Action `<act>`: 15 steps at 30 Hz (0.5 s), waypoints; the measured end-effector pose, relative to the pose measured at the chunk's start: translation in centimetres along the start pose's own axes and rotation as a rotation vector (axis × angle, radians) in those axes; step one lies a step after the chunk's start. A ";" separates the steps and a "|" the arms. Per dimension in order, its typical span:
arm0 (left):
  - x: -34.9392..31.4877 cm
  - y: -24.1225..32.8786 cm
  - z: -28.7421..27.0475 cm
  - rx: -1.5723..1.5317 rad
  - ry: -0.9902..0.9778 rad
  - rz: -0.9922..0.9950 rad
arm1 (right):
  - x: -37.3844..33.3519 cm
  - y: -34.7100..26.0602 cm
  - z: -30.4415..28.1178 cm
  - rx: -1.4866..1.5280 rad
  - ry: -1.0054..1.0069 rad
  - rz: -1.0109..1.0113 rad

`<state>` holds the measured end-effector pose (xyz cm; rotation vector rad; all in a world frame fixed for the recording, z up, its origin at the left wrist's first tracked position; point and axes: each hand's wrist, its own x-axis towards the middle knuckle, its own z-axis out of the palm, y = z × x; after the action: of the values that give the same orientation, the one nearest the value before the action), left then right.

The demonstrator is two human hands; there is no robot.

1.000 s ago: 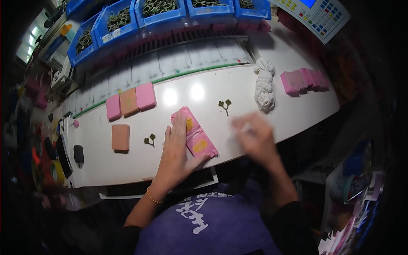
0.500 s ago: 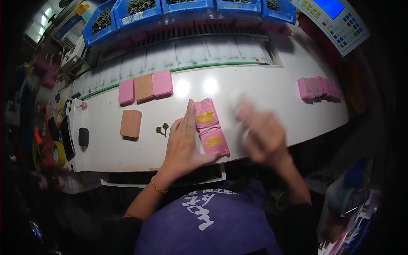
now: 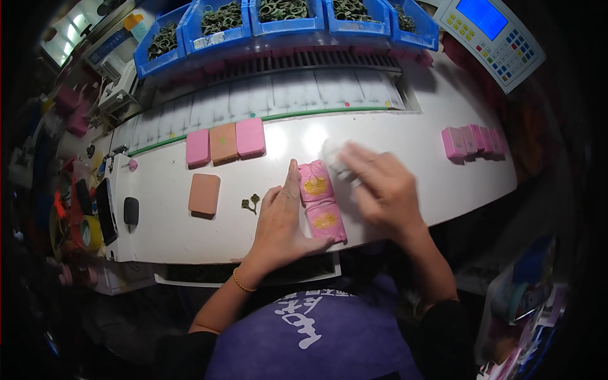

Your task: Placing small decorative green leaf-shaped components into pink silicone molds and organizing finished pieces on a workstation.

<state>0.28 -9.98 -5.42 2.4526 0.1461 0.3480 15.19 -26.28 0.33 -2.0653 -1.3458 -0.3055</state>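
My left hand (image 3: pixel 278 221) rests on the table with index finger and thumb stretched apart. The finger lies along the left side of a pair of pink blocks and the thumb along their near edge. The far block (image 3: pixel 315 183) and the near block (image 3: pixel 325 220) each carry a yellow stain and some pressed marks. My right hand (image 3: pixel 387 193), blurred, pinches a white cloth-like wad (image 3: pixel 335 156) just right of the far block. Left of my left hand lies a small dark branched metal piece (image 3: pixel 250 202).
An orange-brown block (image 3: pixel 204 194) lies at left, with a row of three blocks (image 3: pixel 223 142) behind it. Several pink blocks (image 3: pixel 470 142) stand at right. Blue bins (image 3: pixel 288 26) of dark ring-like pieces line the back, beside a keypad panel (image 3: pixel 491 38).
My right hand has swung left toward the pink blocks, bringing the white wad beside the far one. My left hand keeps its place against them. The whole view has shifted slightly.
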 end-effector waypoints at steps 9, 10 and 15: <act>-0.9 -0.6 1.0 -0.441 0.177 -0.084 | -5.5 1.0 1.0 0.378 -0.460 0.187; -0.9 -0.7 1.3 -0.380 0.254 0.059 | -5.4 -0.2 2.1 0.416 -0.376 0.156; -1.8 0.0 2.1 -0.649 0.249 -0.028 | -7.6 0.1 6.2 0.718 -0.060 0.326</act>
<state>-0.88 -11.60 -7.43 1.7615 0.1452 0.5847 10.93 -28.02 -8.33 -1.6341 -0.9325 0.3427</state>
